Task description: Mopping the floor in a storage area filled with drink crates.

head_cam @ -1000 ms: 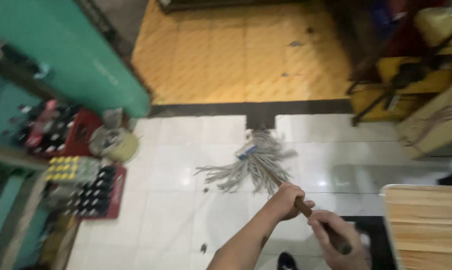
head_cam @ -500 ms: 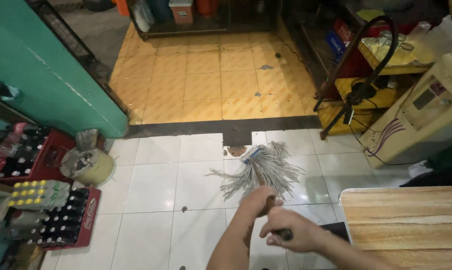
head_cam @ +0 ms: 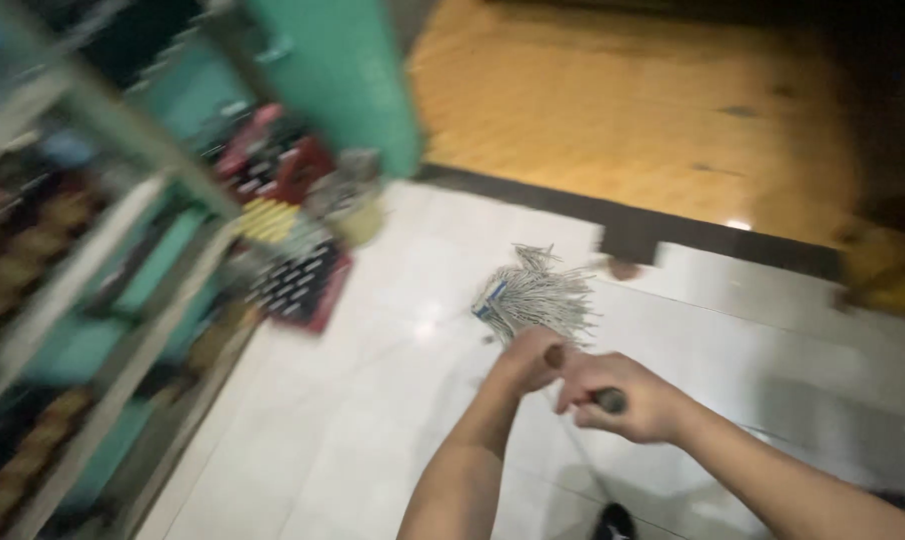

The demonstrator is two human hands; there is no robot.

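Note:
Both my hands grip a dark mop handle (head_cam: pixel 609 399). My left hand (head_cam: pixel 529 362) is wrapped around it lower down, close to the mop head. My right hand (head_cam: pixel 633 400) is closed on the handle's upper end. The grey string mop head (head_cam: pixel 535 295), with a blue band, lies spread on the white tiled floor (head_cam: pixel 373 420) just beyond my left hand. The view is blurred by motion.
At left stand red crates of dark bottles (head_cam: pixel 298 280), a yellow crate (head_cam: pixel 268 220), a small bucket (head_cam: pixel 358 215) and a teal shelf unit (head_cam: pixel 93 300). A teal wall (head_cam: pixel 338 70) rises behind. A dark strip (head_cam: pixel 673 235) divides the white tiles from yellow tiles (head_cam: pixel 613 120).
The view has swung left and blurred. The mop head has shifted left on the white tiles. Both hands stay closed on the handle.

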